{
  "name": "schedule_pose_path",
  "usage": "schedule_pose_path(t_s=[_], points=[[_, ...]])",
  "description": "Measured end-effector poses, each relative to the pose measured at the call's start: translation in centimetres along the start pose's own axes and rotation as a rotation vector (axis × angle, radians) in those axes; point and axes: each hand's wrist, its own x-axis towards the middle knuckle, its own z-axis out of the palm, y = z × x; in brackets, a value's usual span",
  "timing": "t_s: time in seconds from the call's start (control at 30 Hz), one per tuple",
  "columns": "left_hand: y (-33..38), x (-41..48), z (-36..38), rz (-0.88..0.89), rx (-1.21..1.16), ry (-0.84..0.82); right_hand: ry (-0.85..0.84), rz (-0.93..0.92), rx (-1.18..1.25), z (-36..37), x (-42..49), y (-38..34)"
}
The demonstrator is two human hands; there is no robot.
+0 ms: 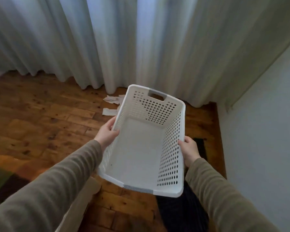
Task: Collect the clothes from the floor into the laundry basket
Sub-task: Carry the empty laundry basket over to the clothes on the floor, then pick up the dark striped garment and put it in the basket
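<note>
Item one — laundry basket: white perforated plastic with grey handle grips at the near and far ends, empty, held off the floor and tipped so I see straight into it. My left hand is clamped on the left rim, fingertips curled over the edge; my right hand grips the right rim, thumb on top. Both sleeves are olive-brown.

Item two — clothes: pale, crumpled pieces lying on the wooden floor, far left of the basket, just in front of the curtain hem. The basket's far left corner hides part of them, so I cannot tell how many pieces there are. A dark garment shows below the basket's near end; whether it is laundry on the floor or what I am wearing, I cannot tell.

Item three — surroundings: long pale curtains across the far side, a plain wall to the right, a dark strip on the floor just beyond my right hand, and a blurred rug edge at near left.

Step in hand, as I judge it: carrying the empty basket toward the pale pieces; nothing collected yet. Next move calls for setting the basket down near them, or freeing one hand while the other keeps the rim, then reaching for the nearest pale piece.
</note>
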Motion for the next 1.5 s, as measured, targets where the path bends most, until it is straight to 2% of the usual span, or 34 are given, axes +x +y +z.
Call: schedule_pose_path(t_s=[0.2, 0.63, 0.83, 1.03, 1.1, 1.2, 1.3, 1.4, 1.5], points=[[-9.9, 4.8, 2.2, -0.002, 0.1, 0.028, -0.011, 0.076, 0.057, 3.1, 5.2, 9.9], [-28.2, 15.3, 6.3, 0.065, 0.245, 0.019, -0.045, 0.012, 0.012, 9.0, 18.5, 27.6], [-32.5, 17.7, 8.3, 0.078, 0.208, -0.033, -0.088, -0.053, 0.047, 9.6, 22.5, 33.1], [-33.9, 18.5, 9.6, 0.131, 0.201, -0.037, -0.087, -0.103, 0.107, 8.9, 24.3, 36.8], [-34.0, 18.5, 10.2, 0.139, 0.2, -0.037, 0.026, -0.118, -0.014, 7.9, 24.7, 38.4], [-34.1, 18.4, 11.0, 0.15, 0.19, -0.033, 0.171, -0.107, -0.503, 5.6, 24.7, 42.2], [-33.9, 18.5, 11.7, 0.148, 0.17, -0.04, 0.155, 0.107, -0.869, 3.9, 24.5, 45.9], [-33.8, 18.6, 12.3, 0.154, 0.15, -0.042, 0.131, 0.404, -0.975, 2.9, 24.0, 49.0], [-33.8, 18.8, 12.7, 0.158, 0.135, -0.061, 0.089, 0.547, -0.976, 2.4, 23.8, 52.3]])
